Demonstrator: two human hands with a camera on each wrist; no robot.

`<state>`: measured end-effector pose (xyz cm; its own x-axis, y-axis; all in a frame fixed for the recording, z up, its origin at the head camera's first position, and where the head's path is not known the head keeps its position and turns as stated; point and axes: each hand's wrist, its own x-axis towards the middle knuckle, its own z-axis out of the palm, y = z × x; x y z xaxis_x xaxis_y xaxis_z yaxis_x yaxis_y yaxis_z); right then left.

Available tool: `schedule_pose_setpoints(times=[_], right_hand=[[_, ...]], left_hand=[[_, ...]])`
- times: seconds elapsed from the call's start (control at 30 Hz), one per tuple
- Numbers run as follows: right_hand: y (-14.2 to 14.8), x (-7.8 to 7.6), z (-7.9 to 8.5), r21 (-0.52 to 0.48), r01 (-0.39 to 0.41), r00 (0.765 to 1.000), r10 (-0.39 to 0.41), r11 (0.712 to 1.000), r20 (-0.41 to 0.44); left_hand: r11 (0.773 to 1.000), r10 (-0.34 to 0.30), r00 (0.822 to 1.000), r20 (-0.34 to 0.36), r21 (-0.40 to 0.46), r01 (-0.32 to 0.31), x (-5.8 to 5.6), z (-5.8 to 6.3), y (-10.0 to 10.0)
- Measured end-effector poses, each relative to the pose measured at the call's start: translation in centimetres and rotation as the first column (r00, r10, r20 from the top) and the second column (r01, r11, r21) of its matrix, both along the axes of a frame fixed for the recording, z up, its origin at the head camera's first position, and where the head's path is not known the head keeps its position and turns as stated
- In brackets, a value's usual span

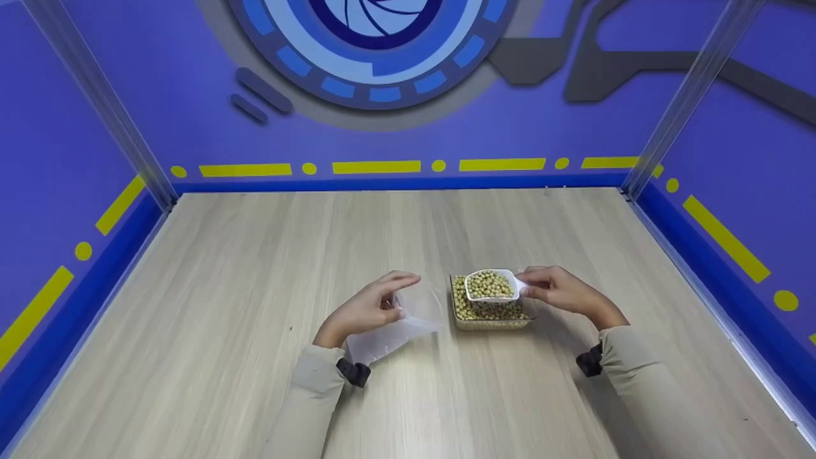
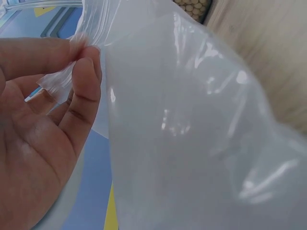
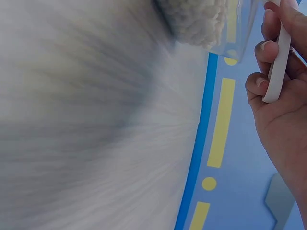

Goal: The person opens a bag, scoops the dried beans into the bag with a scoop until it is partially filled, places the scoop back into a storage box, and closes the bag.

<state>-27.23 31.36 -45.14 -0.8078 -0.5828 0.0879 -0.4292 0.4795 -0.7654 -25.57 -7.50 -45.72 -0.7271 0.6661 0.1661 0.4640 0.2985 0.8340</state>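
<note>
My left hand (image 1: 370, 303) pinches the zip edge of a clear plastic bag (image 1: 395, 335) between thumb and fingers; in the left wrist view the bag (image 2: 187, 124) hangs beside the palm, its mouth partly spread. My right hand (image 1: 564, 290) grips the handle of a white scoop (image 1: 521, 285), and in the right wrist view the fingers wrap round that white handle (image 3: 278, 67). Pale yellow-green beans (image 1: 489, 284), likely soybeans, fill the scoop. Below it a clear rectangular container (image 1: 491, 325) holds more of the same beans, partly covered by the scoop in the head view.
A wood-grain table (image 1: 255, 255) carries everything. Blue panels (image 1: 395, 143) with yellow marks enclose its back and sides, joined by metal corner posts (image 1: 688, 95). The bag lies just left of the container, with a small gap between them.
</note>
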Motion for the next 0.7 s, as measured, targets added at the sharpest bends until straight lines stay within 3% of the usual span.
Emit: schedule_pose_setpoints(times=[0.37, 0.7], right_hand=[[-2.8, -0.3, 1.0, -0.028, -0.070, 0.997, 0.071, 0.997, 0.029], [-4.8, -0.4, 1.5, 0.014, -0.106, 0.994, 0.106, 0.994, 0.024]], left_hand=[[1.000, -0.009, 1.000, -0.015, 0.004, 0.009, 0.0, -0.1, 0.0], [1.000, -0.008, 1.000, 0.014, 0.023, 0.008, -0.1, 0.0, 0.1]])
